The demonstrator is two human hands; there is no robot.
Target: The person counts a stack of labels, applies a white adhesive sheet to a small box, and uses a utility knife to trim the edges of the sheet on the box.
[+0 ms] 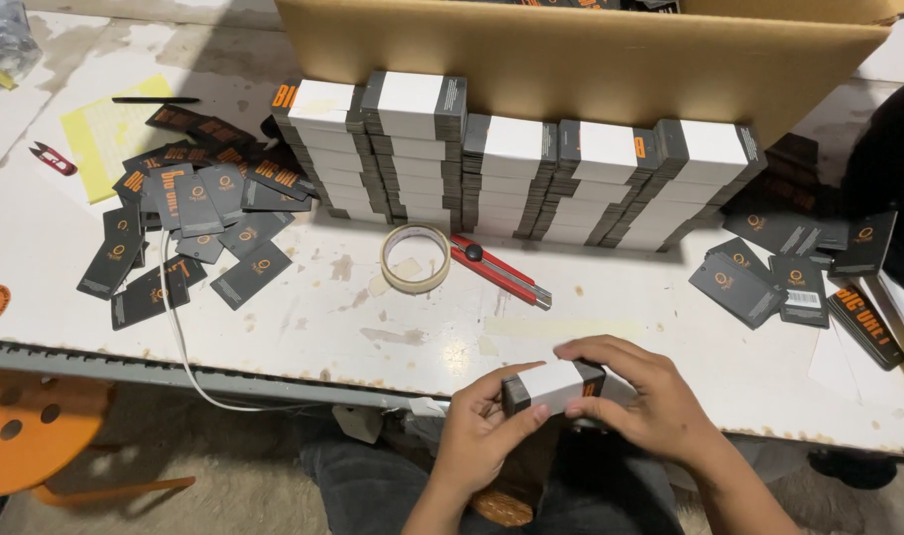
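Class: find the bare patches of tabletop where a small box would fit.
Bare: between the tape roll and the near table edge; also right of the red utility knife, before the right-hand dark tags. Crowded: left tag pile, stacked boxes behind.

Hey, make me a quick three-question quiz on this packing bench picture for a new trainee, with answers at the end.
1. True or false: both hands grip one small box.
2. What lies just right of the tape roll?
3. The loose dark cards lie: A) left only B) right only C) both sides.

Key:
1. True: the left hand and right hand hold the small box.
2. A red utility knife, beside the tape roll.
3. C: loose dark cards.
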